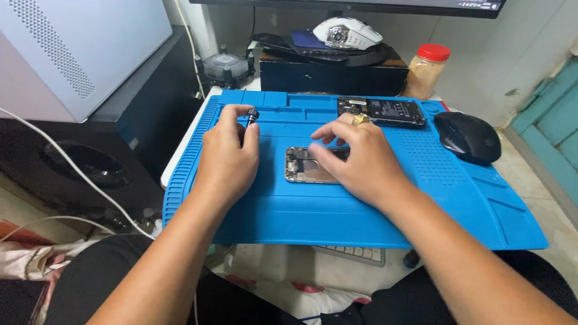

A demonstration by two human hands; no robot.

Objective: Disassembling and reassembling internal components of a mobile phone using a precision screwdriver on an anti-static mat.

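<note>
Working on an opened phone frame [308,165] lying near the centre of the blue repair mat [289,207] on the counter. Left hand [227,157] clenching a small black-capped screwdriver [251,115], cap poking out at twelve o'clock of the fist. Right hand [360,155] resting flat and released over the frame's right half, fingers spread, pinning it down, gripping nothing. Judging the step as steadying the frame ahead of screw work; next move likely calling for bringing the driver tip over to three o'clock, onto the frame. Frame looking metallic, back off, innards exposed at its left end. Lying at twelve o'clock of the right hand: a separated phone part [382,111], dark, with a battery. Black mouse [468,137] at three o'clock.
</note>
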